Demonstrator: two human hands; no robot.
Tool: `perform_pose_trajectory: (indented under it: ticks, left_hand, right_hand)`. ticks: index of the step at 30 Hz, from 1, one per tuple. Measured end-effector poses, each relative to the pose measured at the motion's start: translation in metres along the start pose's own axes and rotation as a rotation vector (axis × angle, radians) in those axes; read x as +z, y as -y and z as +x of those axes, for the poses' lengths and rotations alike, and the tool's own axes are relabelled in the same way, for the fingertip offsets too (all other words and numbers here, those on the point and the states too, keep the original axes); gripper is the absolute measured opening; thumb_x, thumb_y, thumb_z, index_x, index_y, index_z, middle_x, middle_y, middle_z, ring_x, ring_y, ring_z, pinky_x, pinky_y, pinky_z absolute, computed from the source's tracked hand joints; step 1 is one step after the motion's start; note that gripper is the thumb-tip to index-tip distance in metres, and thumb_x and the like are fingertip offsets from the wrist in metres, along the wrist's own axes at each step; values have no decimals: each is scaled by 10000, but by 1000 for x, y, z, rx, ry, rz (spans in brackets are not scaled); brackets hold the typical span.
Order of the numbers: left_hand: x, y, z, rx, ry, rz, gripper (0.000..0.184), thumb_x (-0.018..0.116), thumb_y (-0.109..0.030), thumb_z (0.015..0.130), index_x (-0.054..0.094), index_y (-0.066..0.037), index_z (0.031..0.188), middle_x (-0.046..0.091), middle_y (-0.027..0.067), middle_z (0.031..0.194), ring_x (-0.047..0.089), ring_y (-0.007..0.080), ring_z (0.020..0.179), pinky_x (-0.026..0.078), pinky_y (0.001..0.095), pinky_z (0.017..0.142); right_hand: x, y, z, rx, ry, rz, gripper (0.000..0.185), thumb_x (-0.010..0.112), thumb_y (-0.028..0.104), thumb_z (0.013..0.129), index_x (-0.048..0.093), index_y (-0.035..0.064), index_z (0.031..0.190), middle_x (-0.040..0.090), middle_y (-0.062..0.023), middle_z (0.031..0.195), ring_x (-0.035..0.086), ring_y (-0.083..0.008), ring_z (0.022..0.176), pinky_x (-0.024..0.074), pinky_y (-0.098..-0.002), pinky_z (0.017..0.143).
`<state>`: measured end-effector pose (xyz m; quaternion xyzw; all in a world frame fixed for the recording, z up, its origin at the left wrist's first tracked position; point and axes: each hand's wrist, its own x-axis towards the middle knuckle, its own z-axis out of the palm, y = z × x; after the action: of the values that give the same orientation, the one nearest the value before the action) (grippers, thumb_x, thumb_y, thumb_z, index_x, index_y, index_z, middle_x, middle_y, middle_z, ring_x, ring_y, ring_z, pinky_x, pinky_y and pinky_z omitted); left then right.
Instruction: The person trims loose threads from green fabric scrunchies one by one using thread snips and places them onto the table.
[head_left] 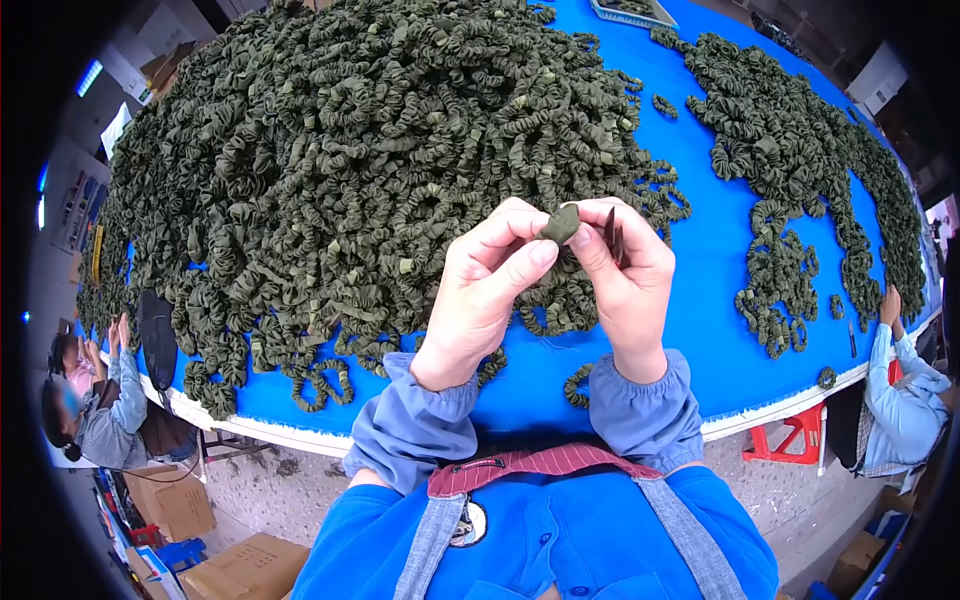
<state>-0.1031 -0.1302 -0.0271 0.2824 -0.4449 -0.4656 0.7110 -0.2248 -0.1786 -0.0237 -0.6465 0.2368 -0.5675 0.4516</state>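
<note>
A dark green scrunchie is stretched between my two hands above the table's front part. My left hand pinches its left side between thumb and fingertips. The thumb and forefinger of my right hand pinch its right side. Tucked in the right palm is a dark metal tool with two narrow blades, which looks like thread snips; most of it is hidden by the fingers. Behind and below the hands lies a large heap of similar green scrunchies, with a few loose ones near the front edge.
The table has a blue cloth. A second scrunchie pile runs along the right, and a light tray stands at the back. People sit at the left and right. Cardboard boxes and a red stool are below.
</note>
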Motion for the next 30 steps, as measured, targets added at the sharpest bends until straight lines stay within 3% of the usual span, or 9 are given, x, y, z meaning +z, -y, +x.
perform_pose_trajectory:
  ticks: [3,8,13,17,22,30]
  left_hand:
    - [1,2,0,104,-31,82,122,574,-2,872,615,-12,986,579,80,1030,509,116,851,415,214,750]
    - [4,-3,0,45,0,46,116,581,-4,869,609,-14,980,586,110,1088,544,169,929,446,263,789]
    - [-1,-4,-1,193,23,226,129,595,7,844,599,-9,972,582,136,1140,563,204,971,460,285,815]
    - [-9,-11,1,312,50,579,169,609,28,803,590,-4,968,579,145,1135,571,214,934,467,286,781]
    - [-8,-19,2,375,76,785,185,594,48,783,586,-2,961,581,142,1111,573,219,898,470,285,741]
    - [-5,-27,-1,312,128,898,177,580,56,774,583,-5,940,584,126,1083,568,221,858,466,292,716]
  right_hand:
    - [1,-1,0,-26,8,-8,125,633,6,839,639,-3,964,578,-4,746,445,-71,608,369,-191,544]
    - [-5,1,-3,198,80,94,113,636,20,843,637,-12,951,559,-9,742,444,-77,622,366,-193,553]
    - [-18,8,4,77,120,-112,137,628,24,851,646,-25,977,556,-20,740,463,-92,626,371,-201,556]
    - [-23,15,6,-144,87,-147,189,639,13,828,654,-40,1009,574,-41,748,471,-116,594,380,-217,529]
    - [-24,23,2,-207,199,-324,251,662,5,789,655,-46,1035,603,-69,752,480,-150,553,400,-239,502]
    - [-22,18,3,-357,198,-434,263,686,5,755,659,-42,1013,636,-102,759,500,-169,530,419,-255,489]
